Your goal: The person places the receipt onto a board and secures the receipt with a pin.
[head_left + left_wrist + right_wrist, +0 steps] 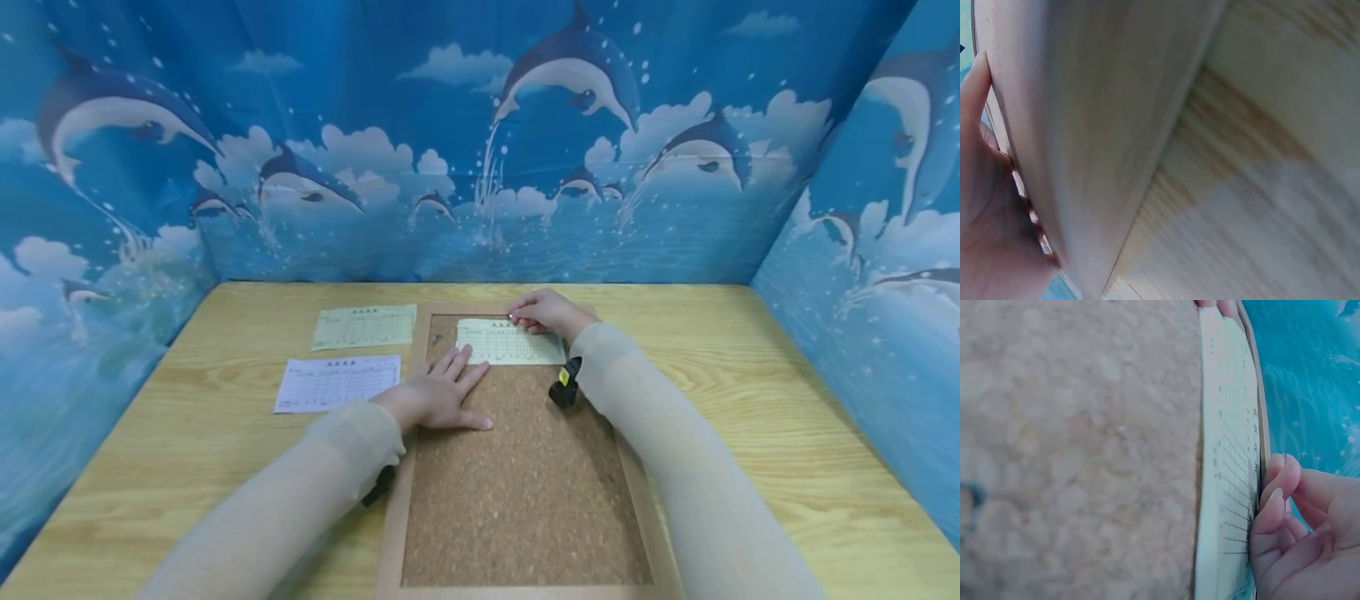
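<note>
Beige sleeves (288, 500). Wood-framed corkboard (525, 500). Left hand (444, 395): spread, gripping nothing, fingertips at lower-left corner of pale-green printed form (506, 346), upper corkboard; steady pressure should prevent slipping. Right hand (547, 312): pinching small shiny item (512, 317), likely a pin, by form's top edge; best pushed straight.

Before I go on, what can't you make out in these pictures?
Small shiny thing in the right hand: head view, too small and partly covered by the fingers to identify.
Writing on the green paper on the cork board: head view, too small to read.
Left hand: left wrist view, cut off by the left edge.
</note>
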{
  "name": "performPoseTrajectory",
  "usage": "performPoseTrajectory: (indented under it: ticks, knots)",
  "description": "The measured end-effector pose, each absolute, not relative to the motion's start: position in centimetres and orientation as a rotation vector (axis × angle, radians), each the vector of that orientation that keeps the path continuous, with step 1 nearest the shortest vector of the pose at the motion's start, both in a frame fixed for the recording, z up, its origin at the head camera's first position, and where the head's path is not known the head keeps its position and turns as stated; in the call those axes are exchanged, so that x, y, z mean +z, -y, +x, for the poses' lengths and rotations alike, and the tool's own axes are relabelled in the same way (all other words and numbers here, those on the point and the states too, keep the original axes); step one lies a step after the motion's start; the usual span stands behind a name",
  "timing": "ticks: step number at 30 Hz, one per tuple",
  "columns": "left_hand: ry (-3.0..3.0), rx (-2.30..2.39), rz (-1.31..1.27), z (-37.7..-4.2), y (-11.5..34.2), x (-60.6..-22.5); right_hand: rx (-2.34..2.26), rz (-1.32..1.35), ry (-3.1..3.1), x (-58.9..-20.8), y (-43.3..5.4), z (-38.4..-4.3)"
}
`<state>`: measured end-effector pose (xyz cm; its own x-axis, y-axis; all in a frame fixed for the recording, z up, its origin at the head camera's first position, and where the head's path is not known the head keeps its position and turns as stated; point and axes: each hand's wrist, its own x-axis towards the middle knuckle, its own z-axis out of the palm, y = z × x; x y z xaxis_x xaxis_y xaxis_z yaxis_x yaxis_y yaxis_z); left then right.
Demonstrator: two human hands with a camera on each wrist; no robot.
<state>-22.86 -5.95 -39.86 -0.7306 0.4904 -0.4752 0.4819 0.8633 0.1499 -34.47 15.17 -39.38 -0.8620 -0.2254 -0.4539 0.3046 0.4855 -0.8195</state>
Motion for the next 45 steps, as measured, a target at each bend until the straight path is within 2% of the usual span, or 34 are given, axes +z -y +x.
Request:
performPoseTrajectory:
  ticks: [10, 30, 45]
  knots:
    - [-2.506, 0.012, 0.69, -22.8, 5.8, -39.5, -1.324, 0.117, -2.199, -39.0, -14.9, -35.0]
    - [-2.515, 0.005, 0.688, -22.7, 5.8, -39.5, -1.116, 0.045, -2.34, -38.7, -13.8, -34.9]
    - [-2.517, 0.016, 0.691, -22.7, 5.9, -39.5, -1.145, -0.012, -2.413, -39.0, -14.0, -34.2]
